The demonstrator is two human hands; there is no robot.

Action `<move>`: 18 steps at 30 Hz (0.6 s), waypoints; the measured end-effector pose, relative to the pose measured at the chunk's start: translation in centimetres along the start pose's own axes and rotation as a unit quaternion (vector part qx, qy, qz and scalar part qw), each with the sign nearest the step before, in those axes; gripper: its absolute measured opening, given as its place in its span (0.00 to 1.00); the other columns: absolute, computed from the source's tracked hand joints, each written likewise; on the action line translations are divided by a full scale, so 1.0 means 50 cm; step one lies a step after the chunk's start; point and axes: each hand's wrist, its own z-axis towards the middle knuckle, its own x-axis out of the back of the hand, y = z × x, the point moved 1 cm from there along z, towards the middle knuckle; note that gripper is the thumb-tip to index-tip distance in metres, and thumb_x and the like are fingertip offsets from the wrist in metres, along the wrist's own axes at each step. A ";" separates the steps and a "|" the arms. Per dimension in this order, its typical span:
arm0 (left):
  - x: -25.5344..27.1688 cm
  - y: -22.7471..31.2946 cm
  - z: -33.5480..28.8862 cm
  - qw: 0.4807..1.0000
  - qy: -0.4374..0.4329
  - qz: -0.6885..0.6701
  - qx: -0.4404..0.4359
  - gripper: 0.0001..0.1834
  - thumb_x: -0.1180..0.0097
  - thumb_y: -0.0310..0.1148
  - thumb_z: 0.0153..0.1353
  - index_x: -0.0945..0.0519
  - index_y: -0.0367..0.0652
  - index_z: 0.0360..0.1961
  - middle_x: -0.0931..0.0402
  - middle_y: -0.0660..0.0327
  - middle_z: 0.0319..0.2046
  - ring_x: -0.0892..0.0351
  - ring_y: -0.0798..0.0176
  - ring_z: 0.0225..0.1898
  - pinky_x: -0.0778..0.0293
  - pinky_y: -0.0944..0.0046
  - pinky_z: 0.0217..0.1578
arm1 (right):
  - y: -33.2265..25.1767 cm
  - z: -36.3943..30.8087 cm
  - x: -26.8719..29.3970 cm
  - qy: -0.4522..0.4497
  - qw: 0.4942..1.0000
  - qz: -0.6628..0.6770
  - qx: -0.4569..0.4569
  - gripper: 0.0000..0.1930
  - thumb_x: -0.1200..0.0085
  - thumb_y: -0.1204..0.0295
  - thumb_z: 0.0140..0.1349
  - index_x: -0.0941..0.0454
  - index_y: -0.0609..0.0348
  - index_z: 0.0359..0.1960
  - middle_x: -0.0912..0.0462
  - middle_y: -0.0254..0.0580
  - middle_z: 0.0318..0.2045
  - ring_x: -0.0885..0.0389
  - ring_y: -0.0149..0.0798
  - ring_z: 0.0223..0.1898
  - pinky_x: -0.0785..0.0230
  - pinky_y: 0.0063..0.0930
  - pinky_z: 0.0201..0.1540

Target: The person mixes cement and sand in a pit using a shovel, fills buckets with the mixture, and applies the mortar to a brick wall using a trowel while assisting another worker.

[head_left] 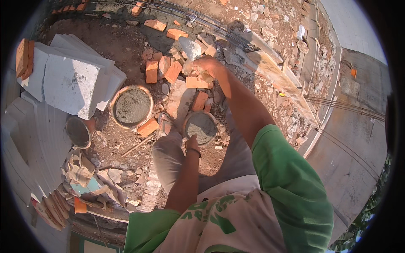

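My right hand (pixel 206 66) is stretched out ahead, closed round a trowel whose handle is hidden in the fist. The trowel's grey blade (pixel 190 48) points away and to the left, above broken bricks. Between my legs stands a bucket (pixel 185 123) of wet grey mortar (pixel 201 127). My left hand (pixel 192 142) grips the bucket's near rim, with the fingers partly hidden. Loose orange bricks (pixel 173 71) lie left of my right hand, and another brick (pixel 196 82) lies just below it.
Left of my foot stands a larger tub (pixel 131 106) of mortar, with a bucket (pixel 79 132) beyond. White blocks (pixel 71 78) are stacked at the left. Steel bars (pixel 198 19) run across the far side; wooden formwork boards (pixel 280 80) edge the right. Rubble and torn paper sacks (pixel 80 168) litter the ground.
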 end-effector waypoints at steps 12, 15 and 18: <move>-0.187 -0.162 0.188 0.961 -0.057 -0.270 -0.019 0.27 0.58 0.45 0.63 0.38 0.35 0.56 0.34 0.50 0.54 0.31 0.52 0.53 0.34 0.58 0.52 | 0.365 0.236 0.295 0.152 0.988 0.013 -0.015 0.09 0.49 0.70 0.56 0.28 0.62 0.33 0.27 0.39 0.23 0.26 0.35 0.21 0.31 0.29 0.19; -0.184 -0.145 0.195 0.949 -0.043 -0.311 -0.033 0.25 0.58 0.45 0.63 0.36 0.33 0.51 0.30 0.48 0.48 0.30 0.51 0.51 0.34 0.58 0.52 | 0.436 0.194 0.287 0.102 0.990 0.036 -0.091 0.09 0.50 0.70 0.56 0.29 0.61 0.36 0.27 0.40 0.23 0.26 0.34 0.21 0.31 0.29 0.19; -0.174 -0.137 0.202 0.944 0.038 -0.317 -0.083 0.16 0.56 0.40 0.62 0.30 0.35 0.33 0.28 0.53 0.28 0.25 0.55 0.33 0.27 0.57 0.41 | 0.494 0.142 0.304 0.073 0.996 0.020 -0.052 0.09 0.51 0.69 0.56 0.30 0.59 0.37 0.28 0.38 0.22 0.28 0.34 0.20 0.32 0.29 0.19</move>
